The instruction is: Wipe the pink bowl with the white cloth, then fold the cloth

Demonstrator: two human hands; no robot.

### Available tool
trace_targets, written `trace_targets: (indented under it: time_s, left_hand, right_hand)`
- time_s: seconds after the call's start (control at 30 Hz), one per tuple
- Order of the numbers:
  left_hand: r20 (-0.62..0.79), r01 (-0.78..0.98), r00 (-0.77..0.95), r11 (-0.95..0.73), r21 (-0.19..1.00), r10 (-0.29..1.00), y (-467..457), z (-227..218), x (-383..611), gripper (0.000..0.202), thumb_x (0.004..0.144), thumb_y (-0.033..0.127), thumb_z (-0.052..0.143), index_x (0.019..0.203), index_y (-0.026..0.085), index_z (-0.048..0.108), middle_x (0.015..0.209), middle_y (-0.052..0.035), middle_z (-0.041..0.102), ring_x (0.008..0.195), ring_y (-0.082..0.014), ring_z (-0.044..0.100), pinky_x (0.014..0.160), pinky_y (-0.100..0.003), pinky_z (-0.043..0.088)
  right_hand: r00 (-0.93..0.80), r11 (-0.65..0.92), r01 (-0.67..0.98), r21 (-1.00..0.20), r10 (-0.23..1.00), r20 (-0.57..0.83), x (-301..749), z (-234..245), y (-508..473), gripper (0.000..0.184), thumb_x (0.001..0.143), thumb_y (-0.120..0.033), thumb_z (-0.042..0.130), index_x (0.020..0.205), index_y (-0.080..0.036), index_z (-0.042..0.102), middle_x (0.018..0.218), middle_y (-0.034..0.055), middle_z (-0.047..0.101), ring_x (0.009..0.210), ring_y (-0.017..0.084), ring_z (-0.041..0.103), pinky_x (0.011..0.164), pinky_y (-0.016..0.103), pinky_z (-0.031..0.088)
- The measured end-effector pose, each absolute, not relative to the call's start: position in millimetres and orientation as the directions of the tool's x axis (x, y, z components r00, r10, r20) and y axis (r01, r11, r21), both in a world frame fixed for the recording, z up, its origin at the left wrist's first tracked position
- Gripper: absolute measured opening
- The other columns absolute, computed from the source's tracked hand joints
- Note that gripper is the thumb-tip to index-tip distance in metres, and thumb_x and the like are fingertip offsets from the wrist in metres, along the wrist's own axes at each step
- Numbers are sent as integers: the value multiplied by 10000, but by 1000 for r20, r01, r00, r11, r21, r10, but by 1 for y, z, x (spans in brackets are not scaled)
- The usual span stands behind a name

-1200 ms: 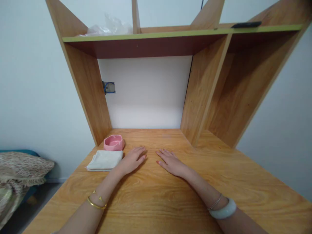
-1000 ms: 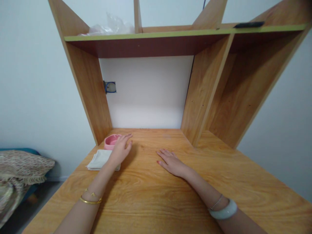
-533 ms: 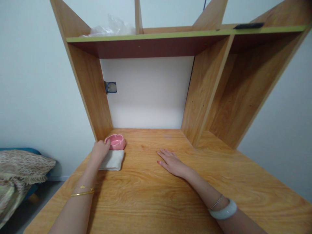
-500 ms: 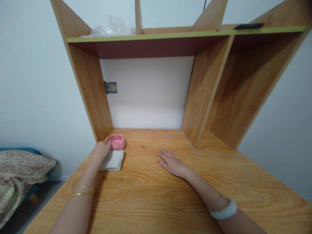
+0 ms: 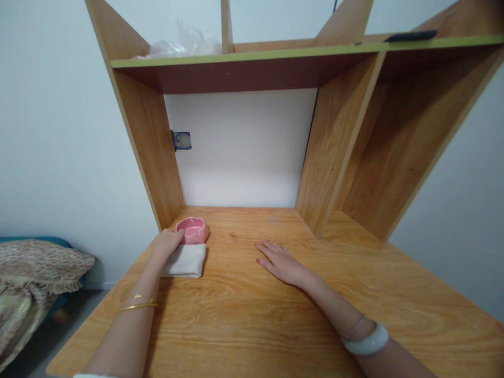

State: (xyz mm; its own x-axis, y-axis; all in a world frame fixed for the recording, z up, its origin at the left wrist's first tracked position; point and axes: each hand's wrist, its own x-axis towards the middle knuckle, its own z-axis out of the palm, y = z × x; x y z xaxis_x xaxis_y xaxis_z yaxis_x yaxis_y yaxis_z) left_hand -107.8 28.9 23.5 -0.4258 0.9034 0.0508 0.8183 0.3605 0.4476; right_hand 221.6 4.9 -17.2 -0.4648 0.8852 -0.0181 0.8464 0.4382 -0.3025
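Observation:
My left hand (image 5: pixel 166 244) lies on the far left part of a folded white cloth (image 5: pixel 187 261), with its fingers curled down over the cloth's edge. Its thumb points at a small pink bowl (image 5: pixel 191 230) just behind the cloth and is close to or touching the rim. My right hand (image 5: pixel 281 262) rests flat on the wooden desk (image 5: pixel 252 315), palm down and fingers spread, holding nothing. A gold bangle is on my left wrist, a pale bangle and a thin chain on my right.
The desk has wooden uprights (image 5: pixel 153 152) and a shelf (image 5: pixel 244 55) above, with a side compartment (image 5: pixel 378 157) at right. Crumpled clear plastic (image 5: pixel 181 44) and a dark flat object (image 5: pixel 409 35) lie on the shelf. A patterned blanket (image 5: pixel 35 273) sits at the lower left.
My left hand left the middle of the desk, swung left past the pink bowl and settled on the white cloth with curled fingers. My right hand stayed flat.

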Motion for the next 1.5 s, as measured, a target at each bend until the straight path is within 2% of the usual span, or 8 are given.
trace_targets:
  time_s: [0.2, 0.5, 0.67, 0.83, 0.97, 1.2, 1.33, 1.5]
  left_hand:
    - [20, 766, -349, 273, 582, 937, 22, 22, -82, 351, 728, 354, 373, 486, 159, 536, 485, -102, 594, 553, -224, 605, 492, -253, 394]
    - [-28, 598, -210, 152, 787, 977, 14, 14, -38, 284, 725, 287, 365, 494, 159, 468, 392, -9, 492, 372, -117, 480, 411, -203, 372]
    - [-45, 509, -158, 120, 852, 986, 12, 11, -19, 242, 734, 289, 363, 557, 159, 465, 387, 19, 467, 358, -104, 458, 393, -191, 361]
    - [-39, 449, -134, 95, 888, 990, 14, 6, -14, 241, 740, 284, 361, 574, 151, 476, 381, 27, 457, 344, -93, 442, 375, -180, 341]
    - [-11, 427, -151, 76, 901, 988, 19, 4, -20, 258, 742, 276, 372, 547, 148, 484, 389, 7, 485, 341, -92, 439, 362, -180, 318]
    - [30, 424, -159, 41, 905, 987, 21, 5, -26, 295, 751, 246, 352, 532, 136, 517, 412, -50, 558, 385, -123, 509, 410, -195, 371]
    - [36, 451, -141, 31, 892, 989, 19, 4, -25, 311, 745, 253, 358, 508, 134, 520, 411, -57, 565, 395, -129, 525, 433, -199, 393]
    - [36, 501, -123, 31, 865, 992, 14, 3, -21, 321, 738, 273, 373, 499, 132, 534, 408, -57, 563, 409, -141, 538, 431, -205, 389]
  right_hand:
    - [-467, 450, 838, -308, 884, 23, 221, -18, 3, 613, 838, -521, 229, 1315, -145, 311, 1378, 111, 270, 1268, 252, 188, 1014, 418, 110]
    - [-489, 539, 765, -352, 842, 227, 206, -2, -6, 484, 856, -483, 274, 1076, -154, 553, 1087, 97, 566, 1039, 201, 458, 890, 332, 298]
    - [-494, 550, 758, -349, 835, 242, 189, 5, -19, 451, 756, -570, 432, 963, -196, 576, 955, 63, 594, 925, 208, 483, 791, 341, 319]
    - [-533, 597, 722, -349, 802, 270, 181, 2, -23, 144, 772, -330, 500, 768, -198, 559, 810, 11, 596, 826, 157, 490, 737, 299, 298]
    - [-542, 599, 738, -312, 801, 256, 187, 4, -18, 81, 738, -256, 506, 720, -194, 554, 768, 3, 596, 800, 151, 500, 720, 292, 272]
    - [-404, 442, 881, -166, 888, 222, 243, 21, 4, 79, 701, -214, 486, 694, -192, 562, 790, 14, 626, 811, 171, 517, 709, 306, 241]
    - [-231, 254, 967, -29, 915, 330, 272, 27, 17, 139, 729, -184, 450, 769, -191, 582, 877, 48, 624, 887, 206, 501, 762, 351, 232]
    - [-133, 176, 983, -59, 892, 432, 261, 27, 14, 225, 794, -199, 389, 908, -194, 583, 984, 86, 592, 938, 230, 476, 773, 359, 255]
